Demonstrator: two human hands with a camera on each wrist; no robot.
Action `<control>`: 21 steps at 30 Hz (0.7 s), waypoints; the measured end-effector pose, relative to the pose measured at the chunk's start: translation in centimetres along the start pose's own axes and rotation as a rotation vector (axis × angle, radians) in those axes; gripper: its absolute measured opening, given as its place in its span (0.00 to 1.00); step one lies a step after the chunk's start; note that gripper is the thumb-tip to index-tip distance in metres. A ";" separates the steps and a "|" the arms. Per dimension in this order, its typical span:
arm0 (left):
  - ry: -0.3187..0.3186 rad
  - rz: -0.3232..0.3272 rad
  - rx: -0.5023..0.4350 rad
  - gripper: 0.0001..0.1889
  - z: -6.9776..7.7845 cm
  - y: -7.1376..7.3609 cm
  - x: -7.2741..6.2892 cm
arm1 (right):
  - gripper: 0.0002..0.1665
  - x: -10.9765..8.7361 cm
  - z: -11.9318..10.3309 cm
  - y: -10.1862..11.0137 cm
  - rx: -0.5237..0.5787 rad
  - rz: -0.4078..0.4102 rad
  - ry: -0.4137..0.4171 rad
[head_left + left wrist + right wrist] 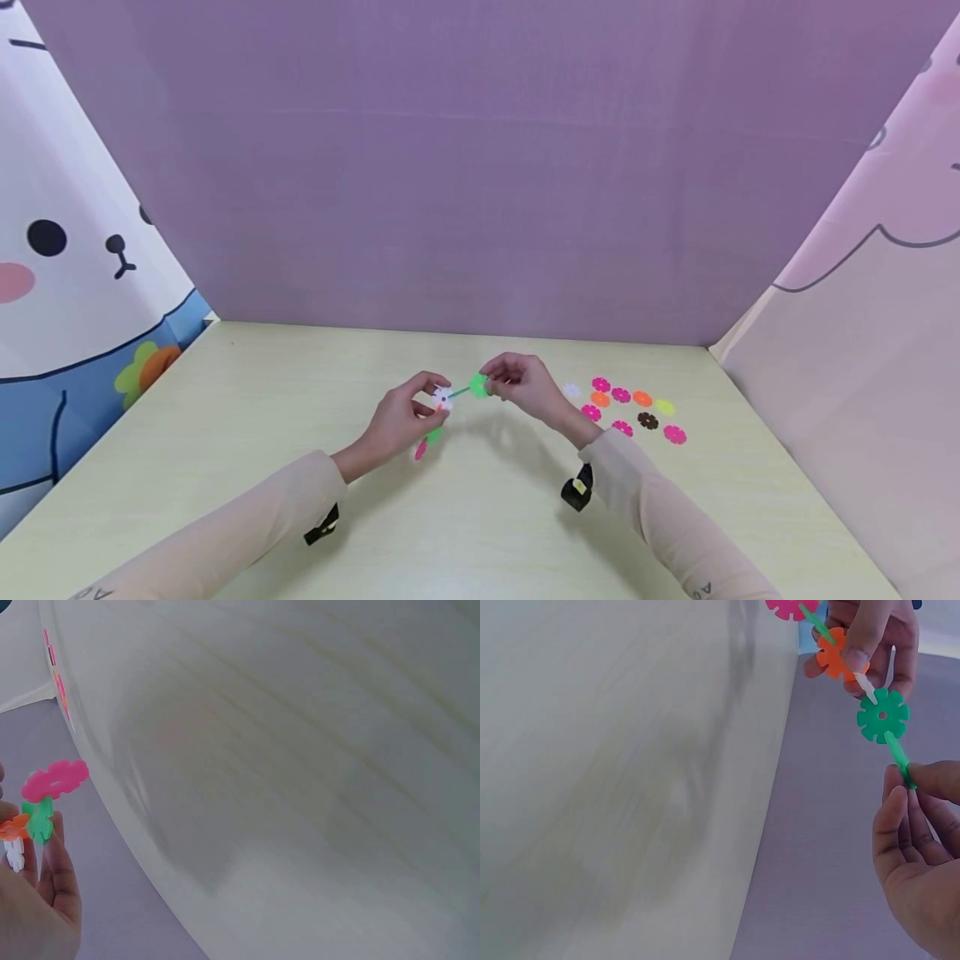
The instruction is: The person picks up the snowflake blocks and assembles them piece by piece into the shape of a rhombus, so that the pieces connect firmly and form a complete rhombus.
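Observation:
A short chain of notched flower-shaped plastic discs is held above the table between both hands. My left hand (pixel 397 423) pinches the orange disc (pixel 832 658) between thumb and fingers. A green disc and a pink disc (pixel 791 607) hang on one side of that hold. On the other side a white disc (pixel 442 398) links to a teal-green disc (pixel 870 726). My right hand (pixel 528 387) pinches the bright green disc (pixel 477 385) at the chain's far end; this disc (pixel 897 754) meets the teal one edge to edge, slot against slot.
Loose discs in pink (pixel 675 434), orange (pixel 642 398), dark brown (pixel 647 421), yellow (pixel 664 407) and white (pixel 572 390) lie on the table (pixel 225 467) right of my right hand. A purple panel (pixel 480 183) stands behind the table; printed cloths hang at both sides.

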State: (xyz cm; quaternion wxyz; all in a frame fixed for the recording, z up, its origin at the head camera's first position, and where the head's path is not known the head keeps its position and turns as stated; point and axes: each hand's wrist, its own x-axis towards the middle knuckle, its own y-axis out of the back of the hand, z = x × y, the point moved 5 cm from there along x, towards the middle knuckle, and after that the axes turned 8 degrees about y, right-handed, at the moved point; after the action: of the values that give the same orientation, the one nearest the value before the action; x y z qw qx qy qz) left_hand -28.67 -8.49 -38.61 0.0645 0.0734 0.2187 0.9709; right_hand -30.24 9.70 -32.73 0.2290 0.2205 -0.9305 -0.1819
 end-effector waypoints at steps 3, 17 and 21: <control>-0.013 0.001 0.008 0.20 0.1 0.0 0.0 | 0.11 0.0 -0.1 0.0 -0.014 -0.007 0.004; -0.049 0.033 -0.031 0.17 0.1 -0.2 0.1 | 0.11 0.1 -0.7 -0.4 -0.083 -0.035 0.036; -0.047 0.051 -0.049 0.12 0.3 0.0 0.3 | 0.10 0.3 -0.4 -0.6 -0.095 -0.028 0.061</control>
State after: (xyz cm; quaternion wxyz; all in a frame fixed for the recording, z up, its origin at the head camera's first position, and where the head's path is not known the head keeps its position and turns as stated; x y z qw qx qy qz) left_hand -28.95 -8.33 -38.35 0.0469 0.1002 0.1915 0.9752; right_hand -30.09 8.97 -32.53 0.2651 0.2279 -0.9101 -0.2224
